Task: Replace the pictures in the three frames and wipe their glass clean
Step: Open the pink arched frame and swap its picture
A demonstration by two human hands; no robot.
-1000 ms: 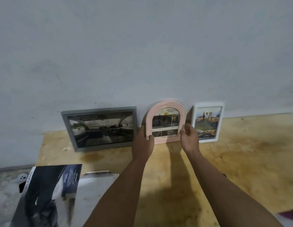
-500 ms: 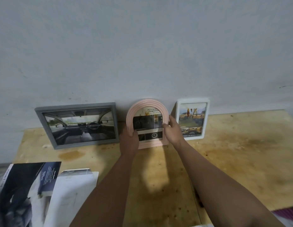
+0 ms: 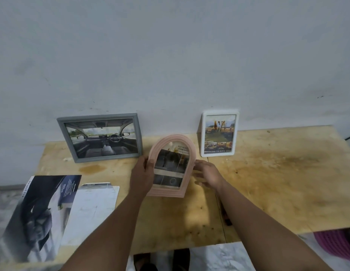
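A pink arched frame (image 3: 171, 165) with a car brochure picture is lifted off the wall and tilted back toward me over the wooden table (image 3: 268, 182). My left hand (image 3: 141, 174) grips its left edge, thumb on the front. My right hand (image 3: 206, 174) holds its right edge from behind, fingers partly hidden by the frame. A grey landscape frame (image 3: 100, 136) with a car interior photo leans on the wall at the left. A white portrait frame (image 3: 219, 133) with a yellow vehicle picture leans on the wall at the right.
A dark car brochure (image 3: 39, 214) and a white printed sheet (image 3: 92, 210) lie at the table's left front. A purple ribbed object (image 3: 338, 243) sits below the right front edge. A crumpled white sheet (image 3: 219, 257) lies below the front edge. The grey wall (image 3: 170, 55) stands directly behind the table.
Both hands have pulled the pink arched frame away from the wall toward me and tilted it back. The view has shifted, so the other two frames appear farther apart.
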